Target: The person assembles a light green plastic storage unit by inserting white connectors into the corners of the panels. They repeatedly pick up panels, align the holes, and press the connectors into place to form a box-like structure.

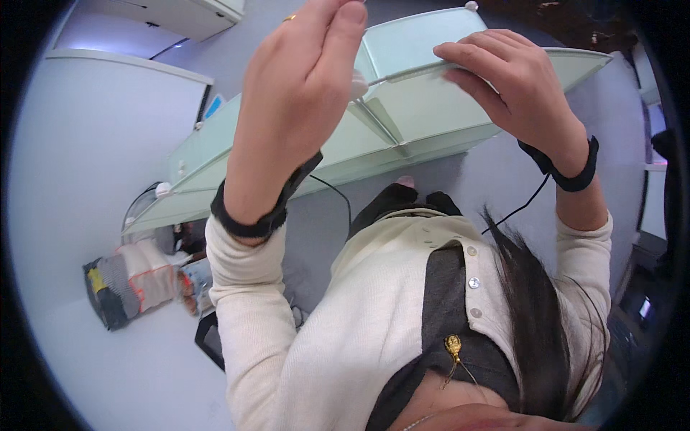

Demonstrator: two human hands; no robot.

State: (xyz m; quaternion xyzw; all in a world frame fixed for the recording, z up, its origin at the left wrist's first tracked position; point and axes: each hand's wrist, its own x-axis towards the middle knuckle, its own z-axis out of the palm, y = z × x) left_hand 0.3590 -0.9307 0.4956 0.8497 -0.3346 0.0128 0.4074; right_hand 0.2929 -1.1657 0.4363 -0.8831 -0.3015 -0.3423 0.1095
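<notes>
My left hand (298,86) is raised over the near edge of a pale green panel unit (435,108). Its thumb lies pressed against the fingers, and the fingertips run out at the upper edge, so anything in them is hidden. A white corner connector (359,85) sits beside this hand, where panels meet. My right hand (510,82) hovers at the panel's top edge, fingers loosely bent and thumb apart, with nothing seen between them. Whether it touches the edge I cannot tell. More white connectors (164,189) show at the unit's left corners.
Folded fabric items (136,276) and a bag are piled at the lower left by a white surface (65,359). A white cabinet (129,100) stands behind at left. Black cables (334,188) run from my wristbands past the panels. Grey floor (316,230) shows below.
</notes>
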